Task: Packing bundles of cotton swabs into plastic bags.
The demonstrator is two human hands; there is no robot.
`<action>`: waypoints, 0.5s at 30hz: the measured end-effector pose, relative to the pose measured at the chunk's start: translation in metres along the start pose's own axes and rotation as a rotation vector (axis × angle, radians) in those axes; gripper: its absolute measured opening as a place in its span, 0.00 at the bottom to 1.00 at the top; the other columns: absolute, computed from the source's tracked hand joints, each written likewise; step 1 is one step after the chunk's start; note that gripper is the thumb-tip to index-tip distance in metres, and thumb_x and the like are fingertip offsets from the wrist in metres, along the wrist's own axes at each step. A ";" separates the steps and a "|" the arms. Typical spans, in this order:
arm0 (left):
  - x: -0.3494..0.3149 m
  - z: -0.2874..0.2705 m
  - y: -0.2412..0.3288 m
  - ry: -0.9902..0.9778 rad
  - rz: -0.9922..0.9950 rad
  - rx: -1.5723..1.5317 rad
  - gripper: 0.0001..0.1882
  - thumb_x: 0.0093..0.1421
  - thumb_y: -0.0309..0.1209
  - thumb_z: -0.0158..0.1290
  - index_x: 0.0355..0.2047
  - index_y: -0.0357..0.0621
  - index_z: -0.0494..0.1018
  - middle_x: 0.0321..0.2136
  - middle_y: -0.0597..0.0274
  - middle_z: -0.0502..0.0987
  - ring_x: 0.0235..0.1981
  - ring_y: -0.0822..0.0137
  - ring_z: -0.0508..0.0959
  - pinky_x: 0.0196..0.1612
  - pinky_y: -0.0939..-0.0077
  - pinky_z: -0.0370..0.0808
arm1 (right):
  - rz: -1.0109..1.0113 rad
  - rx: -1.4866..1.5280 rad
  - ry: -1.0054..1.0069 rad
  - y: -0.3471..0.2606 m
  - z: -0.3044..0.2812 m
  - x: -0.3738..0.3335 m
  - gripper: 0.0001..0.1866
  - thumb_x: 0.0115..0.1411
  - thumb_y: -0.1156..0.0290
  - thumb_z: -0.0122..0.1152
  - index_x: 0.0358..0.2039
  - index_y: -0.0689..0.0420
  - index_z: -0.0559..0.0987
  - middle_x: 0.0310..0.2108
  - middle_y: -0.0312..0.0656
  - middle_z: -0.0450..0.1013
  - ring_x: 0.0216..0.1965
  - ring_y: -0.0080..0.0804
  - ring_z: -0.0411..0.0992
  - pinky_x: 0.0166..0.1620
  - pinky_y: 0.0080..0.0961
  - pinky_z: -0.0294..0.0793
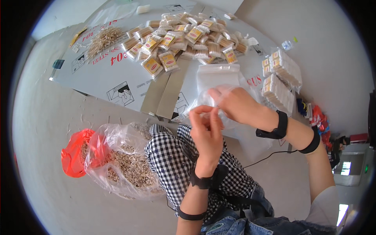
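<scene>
My left hand has thumb and forefinger drawn nearly together, nipping the edge of a clear plastic bag. My right hand is curled just beyond and to the right of those fingertips, with the film draped over its fingers; I cannot tell how tightly they close, because the tips are partly hidden. The bag sits right at both sets of fingers, crumpled around them.

Just past the fingers, a flat stack of clear bags lies on the metal-topped table. Nearer my body, below and left of the left hand, is black-and-white checked cloth over the knees. To the right of the right fingers stand bundled white packs in clear wrap.

Farther left and lower, a large clear sack of short sticks rests against a red bag. Well beyond the fingers is a heap of small stick packets with yellow labels; loose sticks lie farther off, to its left.
</scene>
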State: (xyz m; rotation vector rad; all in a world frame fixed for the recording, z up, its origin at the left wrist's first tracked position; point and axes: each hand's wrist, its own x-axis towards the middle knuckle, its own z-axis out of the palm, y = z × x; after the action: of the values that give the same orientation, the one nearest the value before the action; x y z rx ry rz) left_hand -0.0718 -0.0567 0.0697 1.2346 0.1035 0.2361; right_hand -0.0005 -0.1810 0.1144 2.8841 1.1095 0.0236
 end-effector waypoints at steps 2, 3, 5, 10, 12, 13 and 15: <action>-0.003 0.002 0.001 -0.082 0.061 0.038 0.06 0.67 0.23 0.50 0.40 0.40 0.64 0.18 0.67 0.73 0.18 0.80 0.71 0.21 0.87 0.65 | 0.012 -0.060 -0.001 0.003 0.015 0.004 0.14 0.51 0.69 0.59 0.37 0.62 0.73 0.29 0.45 0.73 0.35 0.41 0.74 0.30 0.35 0.77; -0.004 0.004 -0.001 -0.069 0.058 0.039 0.06 0.67 0.23 0.50 0.40 0.40 0.64 0.18 0.67 0.73 0.18 0.80 0.71 0.21 0.87 0.65 | 0.037 -0.070 -0.022 0.000 0.020 0.006 0.16 0.51 0.67 0.60 0.37 0.62 0.72 0.31 0.46 0.72 0.36 0.42 0.74 0.31 0.35 0.77; -0.007 0.009 -0.009 -0.105 0.108 0.102 0.07 0.67 0.23 0.51 0.41 0.39 0.64 0.17 0.67 0.73 0.18 0.81 0.71 0.21 0.87 0.64 | 0.052 -0.081 -0.050 -0.004 0.034 0.006 0.17 0.50 0.66 0.60 0.38 0.62 0.71 0.32 0.47 0.72 0.36 0.44 0.73 0.32 0.35 0.77; -0.009 0.007 -0.015 -0.100 0.091 0.146 0.08 0.66 0.23 0.52 0.42 0.38 0.64 0.18 0.66 0.74 0.18 0.81 0.70 0.21 0.87 0.63 | 0.323 0.501 -0.128 -0.011 0.044 0.002 0.17 0.54 0.65 0.59 0.40 0.60 0.69 0.35 0.48 0.71 0.37 0.42 0.73 0.34 0.34 0.76; -0.009 0.005 -0.017 -0.054 0.115 0.167 0.09 0.66 0.22 0.52 0.43 0.38 0.65 0.19 0.66 0.74 0.18 0.81 0.70 0.21 0.86 0.64 | 0.569 0.935 -0.255 -0.006 0.035 0.000 0.17 0.56 0.65 0.59 0.41 0.60 0.68 0.35 0.48 0.71 0.37 0.39 0.73 0.35 0.33 0.75; -0.008 0.007 -0.015 -0.025 0.146 0.184 0.10 0.65 0.22 0.52 0.44 0.37 0.65 0.20 0.66 0.75 0.18 0.81 0.70 0.21 0.85 0.64 | 0.437 0.734 -0.249 0.001 0.026 -0.001 0.17 0.58 0.65 0.59 0.42 0.61 0.68 0.36 0.46 0.72 0.37 0.37 0.73 0.36 0.31 0.74; -0.007 0.009 -0.012 0.015 0.194 0.173 0.12 0.64 0.21 0.54 0.45 0.38 0.65 0.21 0.65 0.75 0.18 0.79 0.71 0.20 0.83 0.65 | 0.291 0.536 -0.248 0.011 0.011 0.000 0.17 0.59 0.65 0.60 0.42 0.61 0.68 0.37 0.45 0.72 0.37 0.34 0.73 0.37 0.30 0.73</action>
State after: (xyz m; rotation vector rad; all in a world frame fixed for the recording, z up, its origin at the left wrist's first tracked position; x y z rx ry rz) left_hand -0.0754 -0.0706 0.0609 1.4165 0.0169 0.4119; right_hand 0.0068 -0.1893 0.1037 3.3507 0.7301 -0.7021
